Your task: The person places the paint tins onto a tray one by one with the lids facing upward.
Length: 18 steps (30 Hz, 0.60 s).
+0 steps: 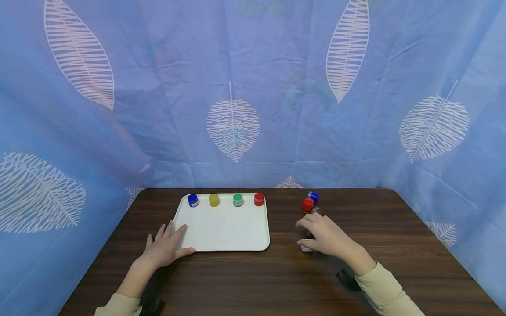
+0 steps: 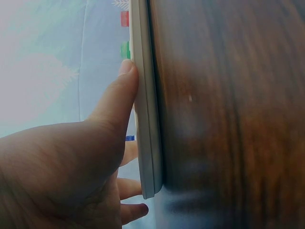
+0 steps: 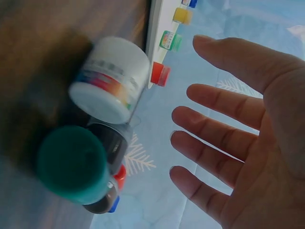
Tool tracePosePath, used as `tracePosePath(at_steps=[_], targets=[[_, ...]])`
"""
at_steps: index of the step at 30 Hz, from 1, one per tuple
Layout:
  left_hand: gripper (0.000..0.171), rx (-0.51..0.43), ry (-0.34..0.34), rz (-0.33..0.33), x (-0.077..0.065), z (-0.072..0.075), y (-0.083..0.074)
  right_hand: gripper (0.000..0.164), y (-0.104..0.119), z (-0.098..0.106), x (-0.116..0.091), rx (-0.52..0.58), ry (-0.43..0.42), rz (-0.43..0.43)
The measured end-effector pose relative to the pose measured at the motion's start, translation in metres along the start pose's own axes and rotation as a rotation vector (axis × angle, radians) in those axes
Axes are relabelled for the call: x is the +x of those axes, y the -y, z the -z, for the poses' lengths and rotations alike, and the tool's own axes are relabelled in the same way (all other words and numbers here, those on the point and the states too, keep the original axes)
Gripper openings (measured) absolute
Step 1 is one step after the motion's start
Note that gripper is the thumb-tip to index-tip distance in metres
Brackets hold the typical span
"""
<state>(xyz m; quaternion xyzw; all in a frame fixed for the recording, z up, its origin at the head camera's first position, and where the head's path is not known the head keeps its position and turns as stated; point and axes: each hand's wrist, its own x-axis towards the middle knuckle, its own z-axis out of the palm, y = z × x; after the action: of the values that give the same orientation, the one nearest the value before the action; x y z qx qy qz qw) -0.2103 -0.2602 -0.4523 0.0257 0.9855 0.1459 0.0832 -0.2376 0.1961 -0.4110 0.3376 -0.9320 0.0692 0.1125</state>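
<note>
the left hand (image 1: 163, 246) is resting on the white tray (image 1: 227, 228), fingers (image 1: 180, 231) spread; the right hand (image 1: 328, 236) is hovering over clustered jars (image 3: 112, 71), fingers extended.

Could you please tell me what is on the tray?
On the tray, a blue jar, yellow jar, green jar and red jar stand along the far edge. What the left hand covers at the left edge cannot be seen.

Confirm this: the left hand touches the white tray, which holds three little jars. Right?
Three is wrong: the head view shows the left hand touching the white tray, which holds four: a blue jar, a yellow jar, a green jar and a red jar.
</note>
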Motion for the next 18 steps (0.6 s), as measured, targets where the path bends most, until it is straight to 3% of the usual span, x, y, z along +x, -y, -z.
tracePosePath(at_steps=[8,18], targets=[[0.096,-0.012,-0.001,-0.008,0.001,-0.002,0.001,0.038,0.003,-0.009,-0.015,0.013,0.017,-0.014],[0.094,-0.006,0.000,-0.002,-0.001,0.001,-0.002,0.036,0.000,-0.014,-0.015,-0.064,0.041,0.004]])
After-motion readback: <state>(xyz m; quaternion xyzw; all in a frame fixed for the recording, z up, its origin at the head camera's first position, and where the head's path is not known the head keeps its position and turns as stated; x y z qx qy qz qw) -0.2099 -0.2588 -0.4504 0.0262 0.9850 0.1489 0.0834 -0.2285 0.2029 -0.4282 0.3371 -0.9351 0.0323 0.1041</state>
